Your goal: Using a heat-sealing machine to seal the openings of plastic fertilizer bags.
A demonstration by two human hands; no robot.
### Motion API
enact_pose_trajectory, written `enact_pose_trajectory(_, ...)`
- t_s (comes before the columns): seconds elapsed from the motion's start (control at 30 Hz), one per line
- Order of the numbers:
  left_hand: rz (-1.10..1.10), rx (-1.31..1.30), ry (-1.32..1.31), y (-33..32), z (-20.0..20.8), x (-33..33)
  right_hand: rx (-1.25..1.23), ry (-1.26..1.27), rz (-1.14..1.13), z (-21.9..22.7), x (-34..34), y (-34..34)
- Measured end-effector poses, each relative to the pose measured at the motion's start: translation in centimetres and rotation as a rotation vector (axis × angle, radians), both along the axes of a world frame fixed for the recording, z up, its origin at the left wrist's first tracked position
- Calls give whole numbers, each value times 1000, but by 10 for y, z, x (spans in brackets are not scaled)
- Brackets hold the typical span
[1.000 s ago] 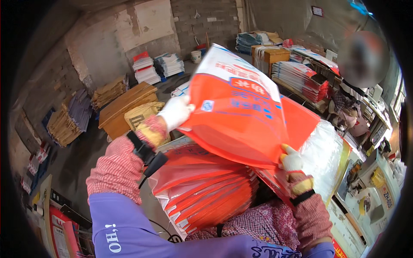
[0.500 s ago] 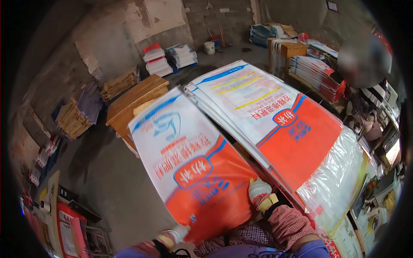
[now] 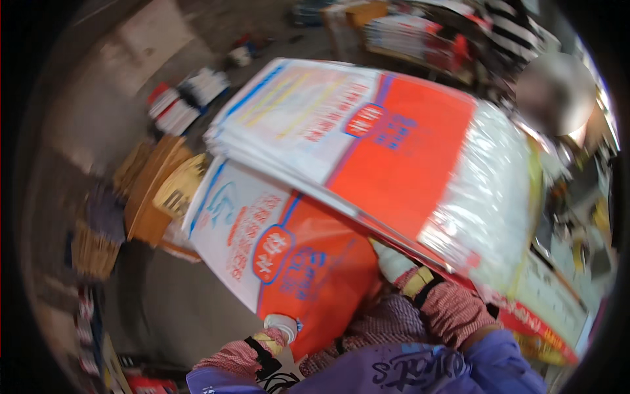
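My left hand (image 3: pixel 283 326), gloved, pinches the near edge of the loose woven sack (image 3: pixel 289 253), white at the far end and orange toward me. The sack now lies lower and closer to me than half a second ago, drawn partly out from under the stack of sacks (image 3: pixel 387 151). My right hand (image 3: pixel 394 262) has slid beneath the stack's near edge; its fingers are hidden, so I cannot tell whether they are spread or closed. Judgement: the single sack is nearly separated from the stack. Bundles of flat sacks (image 3: pixel 187 105) lie on the floor well beyond.
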State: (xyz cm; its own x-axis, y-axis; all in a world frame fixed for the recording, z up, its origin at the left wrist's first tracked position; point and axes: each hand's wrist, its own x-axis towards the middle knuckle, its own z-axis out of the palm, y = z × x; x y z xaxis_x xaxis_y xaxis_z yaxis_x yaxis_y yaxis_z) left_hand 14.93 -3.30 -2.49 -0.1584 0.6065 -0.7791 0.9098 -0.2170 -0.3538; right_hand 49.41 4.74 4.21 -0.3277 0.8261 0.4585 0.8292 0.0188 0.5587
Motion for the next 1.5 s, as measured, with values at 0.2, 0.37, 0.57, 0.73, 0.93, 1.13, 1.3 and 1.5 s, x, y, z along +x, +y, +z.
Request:
enact_pose_trajectory(0.2,-596,-119,-597,119,189,155,-414,787,-48,51,21,-51)
enact_pose_trajectory(0.37,-709,263,-1243,157,254,325,-1059,1080,16,106,61,-69)
enact_pose_trajectory(0.57,-931,564,-1065,186,224,430,-989,1400,97,171,127,-87)
enact_pose_trajectory(0.73,-864,537,-1240,199,220,423,-294,1932,-200,164,213,-50)
enact_pose_trajectory(0.93,-1011,758,-1348,186,229,417,-483,1937,-572,150,256,37)
enact_pose_trajectory(1.13,-1148,911,-1231,191,244,410,-124,1657,-531,191,240,30)
enact_pose_trajectory(1.3,-1274,910,-1210,191,245,414,-413,2123,-532,166,248,47)
enact_pose_trajectory(1.5,-1172,990,-1323,198,251,407,-235,2529,-575,177,239,50)
